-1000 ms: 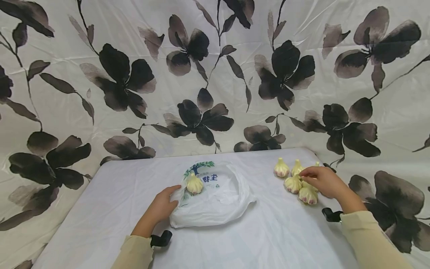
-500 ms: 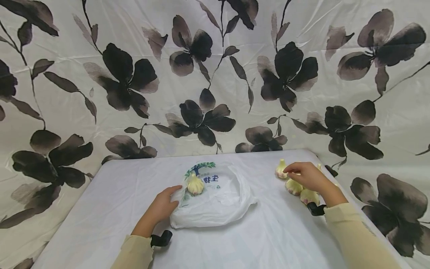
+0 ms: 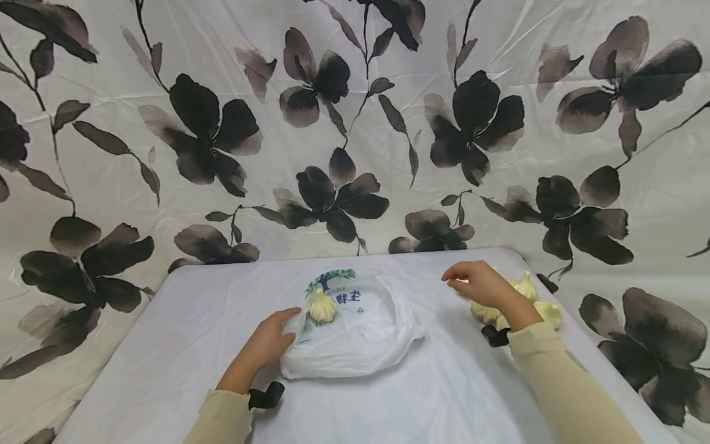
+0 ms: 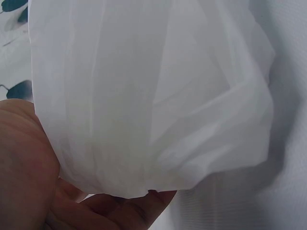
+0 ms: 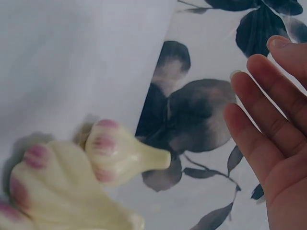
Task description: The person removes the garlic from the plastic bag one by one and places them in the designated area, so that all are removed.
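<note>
A white plastic bag (image 3: pixel 355 357) with green and blue print lies on the table, its mouth spread. On its printed side sits one garlic bulb (image 3: pixel 322 306). My left hand (image 3: pixel 267 339) holds the bag's left edge; in the left wrist view the fingers (image 4: pixel 139 211) curl behind the white film, partly hidden by it. My right hand (image 3: pixel 479 283) hovers over the left part of several garlic bulbs (image 3: pixel 524 287) at the table's right. In the right wrist view its fingers (image 5: pixel 273 115) are loosely extended, holding nothing, and two pink-marked bulbs (image 5: pixel 120 153) lie below and apart from them.
A white cloth covers the table (image 3: pixel 166 345). Its right edge runs close beside the bulbs. Behind the table hangs a pale curtain (image 3: pixel 388 185) printed with dark flowers. Each wrist wears a black camera mount (image 3: pixel 267 394).
My right hand has moved left across the bulbs, uncovering those at the right and hiding the leftmost ones. My left hand, the bag and the bulb on it have stayed in place.
</note>
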A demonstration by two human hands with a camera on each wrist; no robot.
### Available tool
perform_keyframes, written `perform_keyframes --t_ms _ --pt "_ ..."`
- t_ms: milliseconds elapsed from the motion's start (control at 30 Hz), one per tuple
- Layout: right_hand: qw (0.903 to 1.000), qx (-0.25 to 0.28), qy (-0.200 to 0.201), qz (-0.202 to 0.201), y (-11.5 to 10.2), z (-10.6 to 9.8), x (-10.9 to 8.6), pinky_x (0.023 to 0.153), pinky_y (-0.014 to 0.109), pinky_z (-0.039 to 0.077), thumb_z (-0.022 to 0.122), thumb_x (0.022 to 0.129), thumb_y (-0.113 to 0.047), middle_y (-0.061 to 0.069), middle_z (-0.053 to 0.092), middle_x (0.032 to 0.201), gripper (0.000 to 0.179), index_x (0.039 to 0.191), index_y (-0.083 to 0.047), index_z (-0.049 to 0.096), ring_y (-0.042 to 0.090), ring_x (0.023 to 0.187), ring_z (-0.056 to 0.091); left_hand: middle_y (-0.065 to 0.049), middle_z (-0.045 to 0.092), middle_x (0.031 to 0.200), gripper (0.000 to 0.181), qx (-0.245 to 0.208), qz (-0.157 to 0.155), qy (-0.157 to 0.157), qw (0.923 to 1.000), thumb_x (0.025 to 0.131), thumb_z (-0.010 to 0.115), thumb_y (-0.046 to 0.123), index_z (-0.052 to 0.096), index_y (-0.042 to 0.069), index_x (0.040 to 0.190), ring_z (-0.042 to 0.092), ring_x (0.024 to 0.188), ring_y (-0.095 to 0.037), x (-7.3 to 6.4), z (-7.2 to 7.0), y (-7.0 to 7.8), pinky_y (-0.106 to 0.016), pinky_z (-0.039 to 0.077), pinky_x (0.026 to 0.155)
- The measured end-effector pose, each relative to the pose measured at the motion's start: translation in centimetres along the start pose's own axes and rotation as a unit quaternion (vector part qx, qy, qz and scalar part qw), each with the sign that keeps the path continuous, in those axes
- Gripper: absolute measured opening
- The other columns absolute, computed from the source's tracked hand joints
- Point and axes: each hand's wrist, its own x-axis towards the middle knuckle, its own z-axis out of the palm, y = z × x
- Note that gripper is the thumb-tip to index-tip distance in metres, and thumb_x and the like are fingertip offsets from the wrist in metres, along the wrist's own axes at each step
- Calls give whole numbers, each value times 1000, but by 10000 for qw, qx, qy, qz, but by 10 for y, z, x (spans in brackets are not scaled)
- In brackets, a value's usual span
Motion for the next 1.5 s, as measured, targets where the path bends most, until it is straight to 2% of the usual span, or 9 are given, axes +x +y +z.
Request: perform_keyframes --t_ms 267,533,767,1133,1367,1500 --pt "9994 -102 50 -319 -19 7 20 89 47 54 63 92 -13 5 73 103 17 105 -11 73 26 99 67 -21 40 150 56 -24 -11 30 10000 91 57 9 44 12 145 34 140 -44 0 1 0 -61 33 110" --pt "9995 137 8 -280 -37 17 40 92 45 54 63 92 -15 3 73 105 16 105 -14 73 22 101 66 -22 40 150 56 -103 33 26 9999 91 56 9 43 11 146 34 140 -44 -3 0 -1 -61 33 111" --pt "9987 190 11 -464 -54 30 59 91 42 54 63 93 -16 1 73 104 16 104 -14 73 22 100 67 -22 40 150 56 -68 55 76 9999 91 56 8 43 11 146 35 139 -45 -4 -1 -2 -62 33 110" --pt "9983 261 -177 -484 -79 53 82 90 37 55 62 94 -18 1 72 104 17 106 -14 73 19 98 66 -22 40 150 56 -132 86 73 9998 90 56 8 44 10 145 35 139 -45 -4 0 0 -62 33 110" --pt "9982 438 -366 -192 -93 71 94 86 36 55 62 93 -19 -1 72 103 17 107 -16 73 17 97 66 -21 41 150 56 -119 82 80 9999 91 57 8 44 11 145 35 140 -44 -3 1 -1 -61 33 111" --pt "9977 499 -417 -164 -100 81 100 87 35 55 63 92 -18 -1 72 103 17 106 -16 73 16 97 66 -21 41 150 56 -140 92 101 9998 91 57 8 45 11 145 35 140 -44 -4 0 0 -61 33 111"
